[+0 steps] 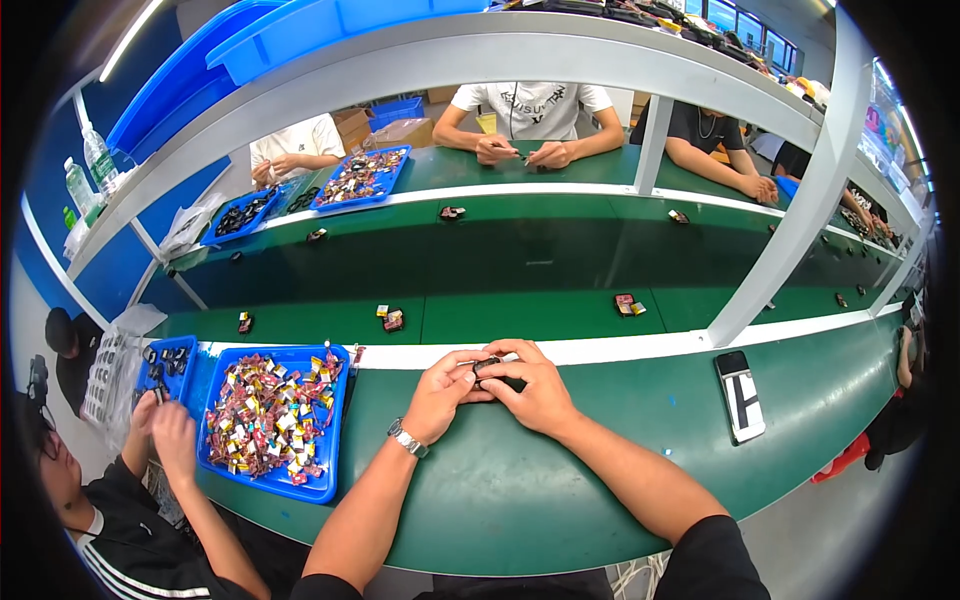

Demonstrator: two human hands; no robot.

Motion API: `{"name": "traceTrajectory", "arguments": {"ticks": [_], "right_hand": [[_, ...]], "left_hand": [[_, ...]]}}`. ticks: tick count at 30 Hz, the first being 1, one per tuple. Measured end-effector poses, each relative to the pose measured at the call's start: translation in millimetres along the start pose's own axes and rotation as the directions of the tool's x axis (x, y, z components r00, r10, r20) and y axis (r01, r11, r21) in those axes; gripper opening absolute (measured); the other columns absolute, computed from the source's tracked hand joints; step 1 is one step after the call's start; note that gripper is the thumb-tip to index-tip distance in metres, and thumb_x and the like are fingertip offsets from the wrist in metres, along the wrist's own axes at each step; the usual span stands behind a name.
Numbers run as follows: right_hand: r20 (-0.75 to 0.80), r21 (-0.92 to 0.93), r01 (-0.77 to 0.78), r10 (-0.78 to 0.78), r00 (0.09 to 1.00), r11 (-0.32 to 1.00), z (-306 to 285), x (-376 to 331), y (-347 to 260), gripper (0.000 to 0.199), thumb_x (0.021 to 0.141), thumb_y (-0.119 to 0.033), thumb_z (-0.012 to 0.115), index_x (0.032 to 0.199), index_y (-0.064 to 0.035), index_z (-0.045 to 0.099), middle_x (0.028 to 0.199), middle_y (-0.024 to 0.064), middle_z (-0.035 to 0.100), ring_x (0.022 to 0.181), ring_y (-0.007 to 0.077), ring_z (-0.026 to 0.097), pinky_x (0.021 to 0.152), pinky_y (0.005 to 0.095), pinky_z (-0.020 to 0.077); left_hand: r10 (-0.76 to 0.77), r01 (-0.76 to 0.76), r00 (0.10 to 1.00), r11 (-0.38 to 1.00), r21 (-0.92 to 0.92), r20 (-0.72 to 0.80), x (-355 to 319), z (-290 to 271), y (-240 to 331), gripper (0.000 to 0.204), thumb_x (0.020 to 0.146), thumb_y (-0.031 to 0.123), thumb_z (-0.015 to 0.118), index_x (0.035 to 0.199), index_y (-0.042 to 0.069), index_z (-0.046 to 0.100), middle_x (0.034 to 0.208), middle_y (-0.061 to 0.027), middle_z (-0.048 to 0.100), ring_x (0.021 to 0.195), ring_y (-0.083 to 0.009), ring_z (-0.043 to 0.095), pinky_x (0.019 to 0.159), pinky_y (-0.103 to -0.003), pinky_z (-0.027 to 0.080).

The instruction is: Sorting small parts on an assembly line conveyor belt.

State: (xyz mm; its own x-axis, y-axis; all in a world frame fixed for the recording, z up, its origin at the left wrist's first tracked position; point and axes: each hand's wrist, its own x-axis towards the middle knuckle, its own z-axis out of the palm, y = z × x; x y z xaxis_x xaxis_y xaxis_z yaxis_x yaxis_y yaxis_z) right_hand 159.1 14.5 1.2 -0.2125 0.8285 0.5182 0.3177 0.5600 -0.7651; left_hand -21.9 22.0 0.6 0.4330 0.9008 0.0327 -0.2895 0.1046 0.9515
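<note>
My left hand (443, 393) and my right hand (532, 388) meet over the near edge of a white strip. Their fingers are closed around a small black piece (486, 369), partly covered by the fingertips, so its exact kind is not plain. A metal-banded watch sits on my left wrist. Left of my hands stands a blue tray (322, 490) heaped with small dark red, white and yellow parts (262, 412).
A phone-like white and black object (740, 402) lies on the green table (590, 480) to the right. Small parts (392, 318) rest on the green belt (520, 312) ahead. A co-worker (150, 500) works at left beside a blue tray of black pieces (182, 345). A grey post (785, 240) rises at right.
</note>
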Motion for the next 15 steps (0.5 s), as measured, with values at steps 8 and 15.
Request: {"name": "traceTrajectory", "arguments": {"ticks": [8,15], "right_hand": [[-0.002,-0.013,0.006,-0.006,1.0,1.0,0.7,0.8,-10.2,0.015,0.078,-0.004,0.071,0.093,-0.0084,0.074,0.119,0.0069,0.061,0.112,0.0235,0.054,0.088,0.0344,0.0507],[-0.058,-0.063,0.069,-0.073,0.996,0.996,6.4,-1.7,-10.6,0.016,0.077,-0.004,0.072,0.092,-0.0074,0.073,0.122,0.0073,0.06,0.118,0.027,0.051,0.091,0.0362,0.0493]], "left_hand": [[0.047,-0.047,0.999,0.999,0.002,0.0,-1.4,-3.3,-4.2,0.027,0.098,0.009,0.05,0.124,0.001,0.049,0.114,-0.0147,0.063,0.103,-0.0199,0.064,0.089,-0.036,0.055],[0.056,-0.056,0.998,0.998,0.041,0.0,-1.7,3.1,-3.0,0.025,0.099,0.006,0.046,0.123,0.0,0.05,0.118,-0.0158,0.061,0.106,-0.0211,0.062,0.09,-0.036,0.055]]}}
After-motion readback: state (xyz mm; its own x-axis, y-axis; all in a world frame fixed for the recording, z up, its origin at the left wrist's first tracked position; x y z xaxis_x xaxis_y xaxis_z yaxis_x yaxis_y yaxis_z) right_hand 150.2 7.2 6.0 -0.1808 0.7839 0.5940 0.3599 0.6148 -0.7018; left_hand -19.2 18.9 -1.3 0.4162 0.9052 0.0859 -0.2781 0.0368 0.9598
